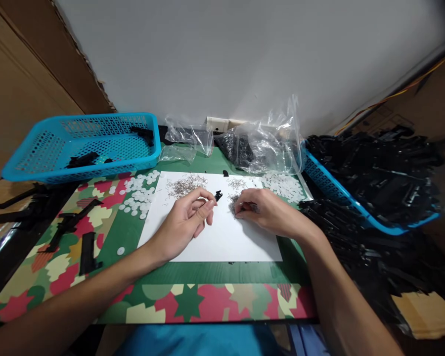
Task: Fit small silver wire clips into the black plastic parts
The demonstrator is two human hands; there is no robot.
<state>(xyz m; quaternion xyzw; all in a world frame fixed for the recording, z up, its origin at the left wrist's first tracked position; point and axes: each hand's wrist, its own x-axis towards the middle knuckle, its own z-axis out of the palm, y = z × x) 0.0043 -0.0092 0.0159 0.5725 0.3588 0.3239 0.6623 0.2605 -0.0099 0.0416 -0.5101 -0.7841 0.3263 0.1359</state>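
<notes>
My left hand (187, 220) rests on a white sheet of paper (222, 237) and pinches a small black plastic part (218, 196) between thumb and fingertips. My right hand (261, 210) lies just to its right, fingers curled down into a little heap of thin metal springs (234, 200); what they grip is hidden. A second heap of springs (185, 186) lies at the sheet's far left. White round discs (139, 195) are scattered left of the paper, and more white discs (285, 185) lie at its far right corner.
A blue basket (59, 148) with a few black pieces stands at back left. At right, a blue basket (330, 188) overflows with long black plastic strips (374, 173). Clear plastic bags (259, 143) sit against the wall. Loose black strips (70, 225) lie on the patterned mat (193, 301).
</notes>
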